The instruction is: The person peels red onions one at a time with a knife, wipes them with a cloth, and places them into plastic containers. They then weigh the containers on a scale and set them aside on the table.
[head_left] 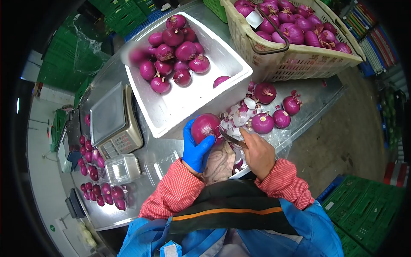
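Note:
My left hand (196,147), in a blue glove, is wrapped round a large red onion (204,127) in front of the white foam box. My bare right hand (258,153) grips a small knife (233,139) whose curved blade meets the onion's right side. Onion skins and trimmings (240,115) lie just beyond the knife. Several loose onions, among them one with a pale cut top (262,123), sit to the right of the scraps. A crumpled pale cloth (219,163) lies under my hands.
The white foam box (192,112) holds several onions. A cream crate (282,64) full of onions stands at the back right. On the left are a scale (116,120), a clear plastic tray (123,168) and packed onions (102,195). Green crates (364,210) stand at the lower right.

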Demonstrator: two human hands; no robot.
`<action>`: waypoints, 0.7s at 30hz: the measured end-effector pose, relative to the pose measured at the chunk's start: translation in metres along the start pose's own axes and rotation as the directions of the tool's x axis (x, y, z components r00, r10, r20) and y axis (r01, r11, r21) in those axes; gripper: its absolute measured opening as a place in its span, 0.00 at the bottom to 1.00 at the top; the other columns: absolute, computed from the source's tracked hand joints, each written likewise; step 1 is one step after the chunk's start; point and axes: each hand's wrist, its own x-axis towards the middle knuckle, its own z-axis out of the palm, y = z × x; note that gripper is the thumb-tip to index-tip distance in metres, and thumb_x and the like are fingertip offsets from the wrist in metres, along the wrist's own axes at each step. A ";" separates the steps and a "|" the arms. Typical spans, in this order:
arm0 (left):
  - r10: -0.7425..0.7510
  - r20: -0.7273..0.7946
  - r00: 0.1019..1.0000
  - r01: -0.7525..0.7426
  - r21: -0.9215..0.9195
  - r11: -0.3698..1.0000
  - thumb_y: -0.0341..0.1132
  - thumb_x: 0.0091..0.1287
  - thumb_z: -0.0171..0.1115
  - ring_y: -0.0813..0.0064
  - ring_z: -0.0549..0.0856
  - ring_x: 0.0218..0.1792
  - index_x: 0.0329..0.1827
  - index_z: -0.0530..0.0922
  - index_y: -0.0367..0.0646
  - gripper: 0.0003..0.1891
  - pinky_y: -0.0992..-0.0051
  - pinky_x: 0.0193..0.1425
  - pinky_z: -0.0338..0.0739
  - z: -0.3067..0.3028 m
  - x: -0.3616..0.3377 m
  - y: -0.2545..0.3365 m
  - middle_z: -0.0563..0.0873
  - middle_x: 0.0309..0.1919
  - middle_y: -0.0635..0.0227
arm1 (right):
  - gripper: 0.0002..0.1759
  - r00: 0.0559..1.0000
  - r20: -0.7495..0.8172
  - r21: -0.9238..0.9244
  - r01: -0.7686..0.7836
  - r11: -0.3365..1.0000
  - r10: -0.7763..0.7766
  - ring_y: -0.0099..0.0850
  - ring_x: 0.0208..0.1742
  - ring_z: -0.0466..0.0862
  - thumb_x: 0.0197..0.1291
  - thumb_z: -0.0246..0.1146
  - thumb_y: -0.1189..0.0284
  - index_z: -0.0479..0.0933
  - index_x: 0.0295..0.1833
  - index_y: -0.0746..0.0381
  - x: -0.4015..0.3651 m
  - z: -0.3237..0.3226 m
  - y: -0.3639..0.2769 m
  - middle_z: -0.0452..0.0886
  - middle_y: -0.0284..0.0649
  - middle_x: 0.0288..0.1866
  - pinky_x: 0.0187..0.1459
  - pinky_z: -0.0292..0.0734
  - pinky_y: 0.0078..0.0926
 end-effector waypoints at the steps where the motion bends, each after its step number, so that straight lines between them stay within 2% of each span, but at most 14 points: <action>1: 0.020 0.001 1.000 -0.020 0.018 1.000 0.28 0.56 0.75 0.65 0.77 0.62 0.69 0.61 0.44 0.39 0.65 0.68 0.74 0.000 0.000 -0.001 0.74 0.61 0.61 | 0.27 1.000 -0.006 -0.008 0.001 1.000 -0.001 0.44 0.34 0.80 0.54 0.63 0.78 0.75 0.63 0.62 0.001 0.000 0.001 0.75 0.44 0.35 0.36 0.76 0.38; 7: 0.142 0.028 0.990 -0.144 0.187 0.972 0.26 0.54 0.75 0.65 0.75 0.64 0.70 0.59 0.45 0.42 0.64 0.69 0.73 -0.009 0.002 -0.009 0.71 0.65 0.61 | 0.27 0.999 -0.034 -0.011 -0.008 1.000 0.007 0.44 0.34 0.80 0.54 0.63 0.78 0.75 0.63 0.62 0.004 0.003 0.002 0.75 0.44 0.34 0.36 0.76 0.38; 12: 0.050 -0.026 0.998 -0.048 0.083 0.995 0.27 0.54 0.75 0.65 0.74 0.65 0.70 0.59 0.45 0.42 0.65 0.70 0.71 -0.009 0.002 -0.011 0.70 0.66 0.62 | 0.27 0.999 -0.032 0.007 0.039 0.999 -0.039 0.43 0.34 0.80 0.54 0.63 0.78 0.75 0.63 0.63 0.003 0.001 -0.001 0.75 0.44 0.34 0.36 0.76 0.38; 15: 0.061 -0.018 0.998 -0.059 0.086 0.995 0.27 0.54 0.76 0.65 0.74 0.65 0.70 0.59 0.45 0.42 0.65 0.71 0.71 -0.007 0.002 -0.012 0.70 0.66 0.62 | 0.26 0.994 -0.074 -0.079 0.070 0.994 -0.076 0.35 0.33 0.81 0.52 0.65 0.76 0.77 0.61 0.61 0.003 0.005 0.005 0.75 0.38 0.33 0.32 0.77 0.31; 18: 0.093 -0.005 0.996 -0.091 0.147 0.985 0.28 0.54 0.76 0.64 0.73 0.66 0.70 0.59 0.45 0.43 0.65 0.71 0.71 -0.010 0.002 -0.014 0.69 0.67 0.62 | 0.27 0.998 -0.063 -0.016 0.023 1.000 -0.024 0.43 0.33 0.80 0.54 0.62 0.79 0.76 0.63 0.63 0.003 0.006 0.004 0.75 0.44 0.34 0.36 0.76 0.38; 21: 0.165 0.019 0.986 -0.164 0.253 0.953 0.30 0.53 0.78 0.63 0.73 0.66 0.70 0.58 0.45 0.44 0.65 0.71 0.71 -0.007 0.000 -0.013 0.68 0.67 0.60 | 0.26 0.999 -0.045 -0.022 -0.027 0.999 0.026 0.45 0.34 0.80 0.55 0.63 0.79 0.76 0.62 0.63 0.003 0.006 0.005 0.76 0.45 0.36 0.37 0.77 0.38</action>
